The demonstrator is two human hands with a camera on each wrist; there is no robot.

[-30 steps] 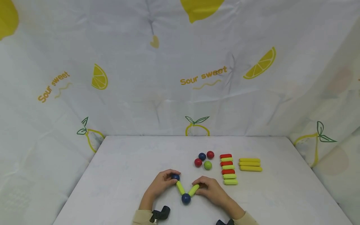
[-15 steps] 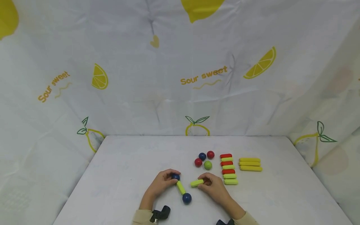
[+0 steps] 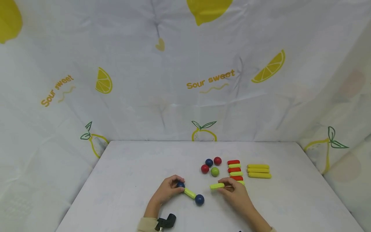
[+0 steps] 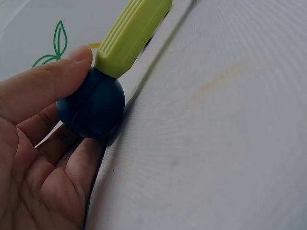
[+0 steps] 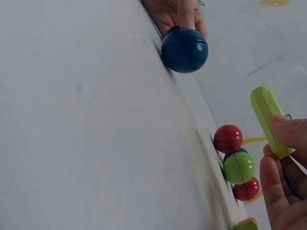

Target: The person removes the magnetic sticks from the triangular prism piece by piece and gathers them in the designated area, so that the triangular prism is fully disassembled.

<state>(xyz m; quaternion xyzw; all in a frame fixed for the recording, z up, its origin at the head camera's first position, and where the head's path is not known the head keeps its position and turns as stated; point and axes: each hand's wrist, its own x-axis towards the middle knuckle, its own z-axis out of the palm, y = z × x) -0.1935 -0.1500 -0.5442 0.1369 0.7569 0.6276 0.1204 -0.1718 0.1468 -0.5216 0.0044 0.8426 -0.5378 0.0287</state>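
My left hand (image 3: 166, 190) grips a dark blue ball (image 3: 181, 185) between thumb and fingers, down on the table. A yellow-green rod (image 3: 190, 193) runs from that ball to a second blue ball (image 3: 199, 199) lying to the right. In the left wrist view, the rod's end (image 4: 132, 40) meets the gripped ball (image 4: 93, 105). My right hand (image 3: 238, 196) pinches another yellow-green rod (image 3: 216, 186) by one end, apart from the joined pieces. The right wrist view shows this rod (image 5: 265, 112) with its far end sticking out past the thumb.
Behind the hands sit two red balls (image 3: 204, 169), a blue ball (image 3: 209, 162) and a green ball (image 3: 215, 171). A column of red and yellow-green rods (image 3: 235, 170) is partly hidden by my right hand. Three longer yellow rods (image 3: 259, 171) lie further right on the white table (image 3: 116, 187).
My right hand has pulled its rod off the lower blue ball and moved right with it. The left-hand piece has swung, its lower ball shifting right and slightly back.
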